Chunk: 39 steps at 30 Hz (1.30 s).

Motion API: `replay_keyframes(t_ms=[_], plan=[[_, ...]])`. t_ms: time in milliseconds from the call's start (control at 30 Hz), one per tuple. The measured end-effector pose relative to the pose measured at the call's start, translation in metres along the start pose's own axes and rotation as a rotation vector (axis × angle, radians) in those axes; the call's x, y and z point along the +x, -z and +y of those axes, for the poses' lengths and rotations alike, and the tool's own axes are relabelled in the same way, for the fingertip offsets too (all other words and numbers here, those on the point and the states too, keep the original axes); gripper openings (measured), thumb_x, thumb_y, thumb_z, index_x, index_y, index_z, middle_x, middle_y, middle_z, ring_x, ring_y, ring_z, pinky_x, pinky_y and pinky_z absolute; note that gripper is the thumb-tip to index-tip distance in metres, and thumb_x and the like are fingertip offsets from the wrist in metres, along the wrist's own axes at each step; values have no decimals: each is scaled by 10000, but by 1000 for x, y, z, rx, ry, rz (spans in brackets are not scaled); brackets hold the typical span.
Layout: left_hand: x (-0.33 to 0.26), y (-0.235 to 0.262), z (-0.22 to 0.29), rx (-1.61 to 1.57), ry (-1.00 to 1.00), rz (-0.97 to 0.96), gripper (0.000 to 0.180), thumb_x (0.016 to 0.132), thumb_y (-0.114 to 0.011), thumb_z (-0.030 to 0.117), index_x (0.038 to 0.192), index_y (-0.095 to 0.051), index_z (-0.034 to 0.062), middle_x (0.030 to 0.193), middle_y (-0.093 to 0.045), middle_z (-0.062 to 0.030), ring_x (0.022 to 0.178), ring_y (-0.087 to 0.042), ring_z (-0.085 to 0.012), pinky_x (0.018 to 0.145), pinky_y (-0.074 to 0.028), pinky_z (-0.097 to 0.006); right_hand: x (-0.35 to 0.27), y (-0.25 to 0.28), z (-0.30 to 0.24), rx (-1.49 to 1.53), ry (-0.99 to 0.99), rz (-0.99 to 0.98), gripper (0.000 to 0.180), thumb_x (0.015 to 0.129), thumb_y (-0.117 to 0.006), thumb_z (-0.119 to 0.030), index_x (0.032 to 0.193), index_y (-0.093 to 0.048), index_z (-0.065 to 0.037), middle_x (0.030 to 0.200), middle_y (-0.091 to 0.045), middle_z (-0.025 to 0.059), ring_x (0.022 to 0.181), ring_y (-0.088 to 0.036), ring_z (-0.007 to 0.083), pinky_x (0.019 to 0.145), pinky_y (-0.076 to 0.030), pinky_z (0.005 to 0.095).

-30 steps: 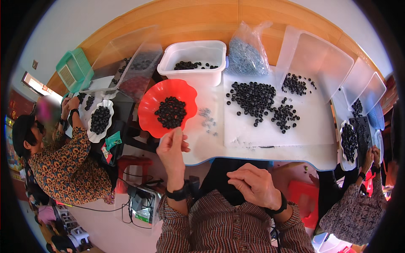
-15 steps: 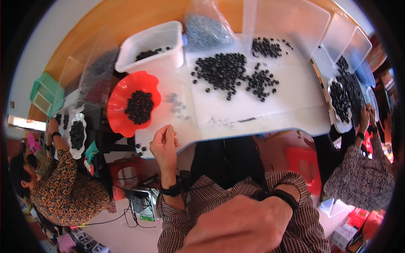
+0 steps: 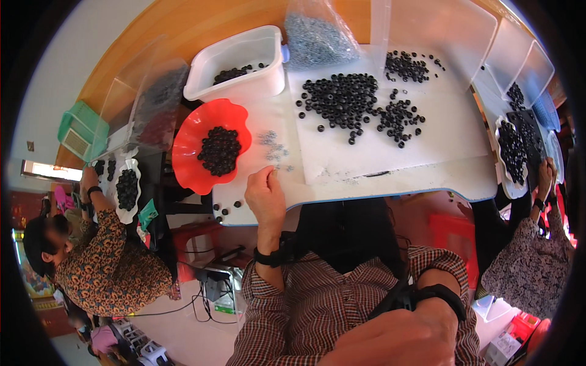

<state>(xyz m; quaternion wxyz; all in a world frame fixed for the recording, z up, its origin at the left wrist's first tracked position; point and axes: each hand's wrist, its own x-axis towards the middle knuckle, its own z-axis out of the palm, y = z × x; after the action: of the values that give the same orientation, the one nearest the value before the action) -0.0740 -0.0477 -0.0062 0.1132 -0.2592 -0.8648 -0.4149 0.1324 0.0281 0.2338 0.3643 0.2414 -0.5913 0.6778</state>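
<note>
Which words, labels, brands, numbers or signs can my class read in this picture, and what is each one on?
None can be read.
Red bowl, black beads, white tub: no lettering visible.
Teal packet: any print is too small to read.
White carton at lower right: any marks are too small and blurred.

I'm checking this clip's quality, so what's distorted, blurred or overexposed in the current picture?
In the head view, the wooden panel bends into an arc near the black fisheye rim; the right hand, low in frame, looks soft; a bright strip at far left looks washed out; the black beads appear fairly crisp.
</note>
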Motion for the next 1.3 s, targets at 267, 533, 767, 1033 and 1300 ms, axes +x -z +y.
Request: replay_keyframes(t_ms=[267,533,767,1033,1300], plan=[[20,-3,-3,288,13,-51,299,871,-598,62,1167,-639,40,972,-562,-169,893,-594,-359,741,-499,-443,-7,14,-17,-199,-278,101,324,758,-833,-129,1063,-743,-72,660,-676,43,446,-566,116,335,-365,226],[16,-3,-9,210,-8,-41,183,855,-645,107,1026,-672,47,970,-573,-160,883,-596,-346,737,-488,-429,-79,84,72,-842,-453,-393,282,682,-601,51,959,-613,1,916,-599,120,821,-645,304,668,-550,377],[14,1,-11,12,3,-95,121,803,-664,31,918,-627,21,918,-561,-148,859,-581,-338,725,-478,-423,-192,152,108,-1540,-1028,-747,140,720,-623,-30,846,-643,28,1000,-616,195,800,-671,305,628,-548,406],[12,8,-6,-105,22,-10,127,803,-688,0,921,-645,-18,853,-628,-131,697,-617,-221,646,-507,-328,-254,178,148,-1597,-1143,-927,116,746,-633,-102,733,-743,-66,691,-693,141,695,-707,320,626,-570,412],[1,13,-11,-522,320,-58,128,853,-703,16,942,-626,-36,849,-672,-86,689,-639,-144,634,-528,-263,-223,151,139,-1738,-646,-843,124,694,-642,-117,677,-725,-27,820,-659,179,845,-652,280,688,-552,368]])
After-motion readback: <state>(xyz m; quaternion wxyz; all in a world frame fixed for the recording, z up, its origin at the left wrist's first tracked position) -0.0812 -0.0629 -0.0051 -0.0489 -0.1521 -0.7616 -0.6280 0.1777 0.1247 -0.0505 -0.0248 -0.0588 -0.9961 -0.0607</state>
